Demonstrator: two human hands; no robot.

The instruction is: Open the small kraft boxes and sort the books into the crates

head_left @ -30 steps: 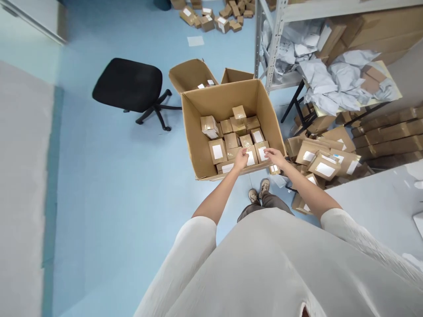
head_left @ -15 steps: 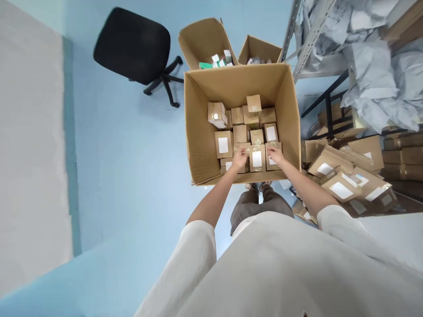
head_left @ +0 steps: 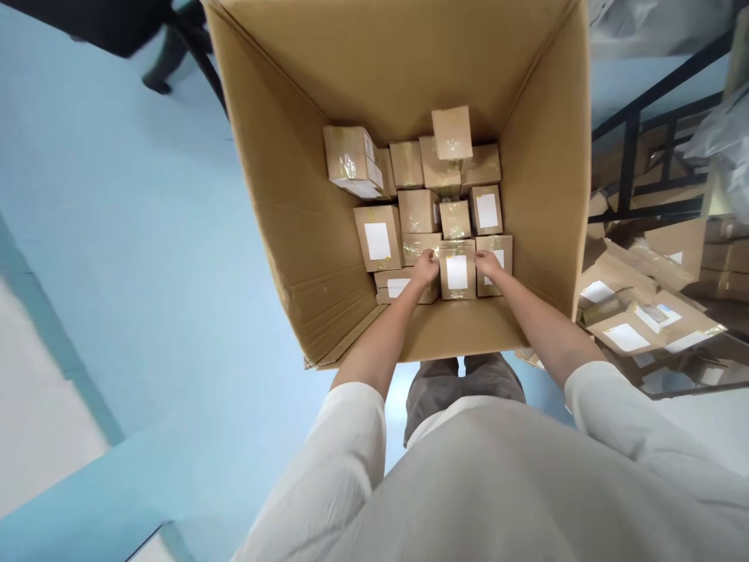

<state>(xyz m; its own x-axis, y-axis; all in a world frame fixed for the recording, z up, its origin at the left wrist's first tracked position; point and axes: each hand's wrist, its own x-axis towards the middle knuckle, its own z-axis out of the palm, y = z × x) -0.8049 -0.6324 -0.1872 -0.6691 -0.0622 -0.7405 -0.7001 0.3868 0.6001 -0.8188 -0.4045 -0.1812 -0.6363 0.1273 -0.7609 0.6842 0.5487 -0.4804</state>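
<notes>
Both my hands reach down into a large open cardboard carton [head_left: 304, 257] filled with small taped boxes. One small cardboard box [head_left: 457, 290] with a white label stands near the front. My left hand [head_left: 426, 267] has its fingers closed at that box's left edge. At the right edge of the same box, my right hand [head_left: 488, 264] pinches with bent fingers. Just right of it sits another labelled box [head_left: 495, 285], partly behind my right hand. A flat box [head_left: 389, 295] lies beneath my left hand. My fingertips are small and partly hidden.
A loose box [head_left: 452, 131] sits higher at the back of the carton, and a taller box [head_left: 345, 152] at the left. Labelled boxes [head_left: 626, 336] pile up on the right by a black metal frame [head_left: 629, 156]. A black chair [head_left: 175, 47] stands upper left.
My view has moved lower and closer to the large carton. Both hands have closed in on the sides of the labelled middle box, reaching deeper.
</notes>
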